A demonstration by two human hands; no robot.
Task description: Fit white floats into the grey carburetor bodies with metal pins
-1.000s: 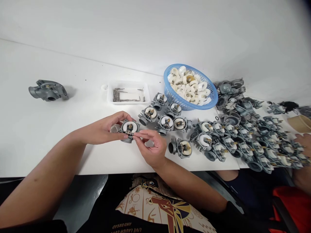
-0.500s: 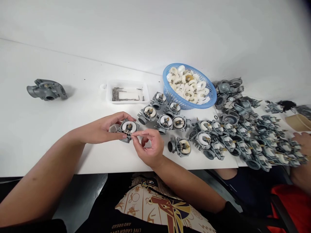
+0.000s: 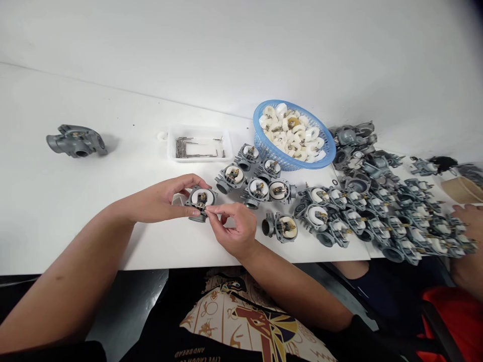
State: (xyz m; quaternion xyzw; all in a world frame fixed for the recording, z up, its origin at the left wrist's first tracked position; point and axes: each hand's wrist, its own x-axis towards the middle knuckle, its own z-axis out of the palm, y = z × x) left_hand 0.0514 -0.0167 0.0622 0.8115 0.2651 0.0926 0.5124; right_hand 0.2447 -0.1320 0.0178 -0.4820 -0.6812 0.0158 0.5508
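Observation:
My left hand [image 3: 166, 201] grips a grey metal carburetor [image 3: 212, 195] by its side, thumb at the near edge and fingers behind. A white float [image 3: 196, 197] sits inside its open face, around brass parts. My right hand [image 3: 236, 226] pinches thumb and forefinger together at the near edge of that face, on a thin metal pin by the float's hinge; the fingertips mostly cover it. Behind the hands stands a white plastic tray [image 3: 199, 160] with thin metal pins [image 3: 181, 148] inside.
A blue basket [image 3: 306, 164] full of white floats [image 3: 298, 134] stands behind several carburetors [image 3: 258, 189]. Rows of more carburetors [image 3: 381, 229] fill the right side, with a heap behind. A lone carburetor [image 3: 77, 142] lies far left. Another person's arm [image 3: 470, 226] rests at the right edge.
My right fingertips have stayed at the hinge edge of the carburetor, and the pin shows less between them than before. The whole view has shifted slightly; the left hand keeps its grip.

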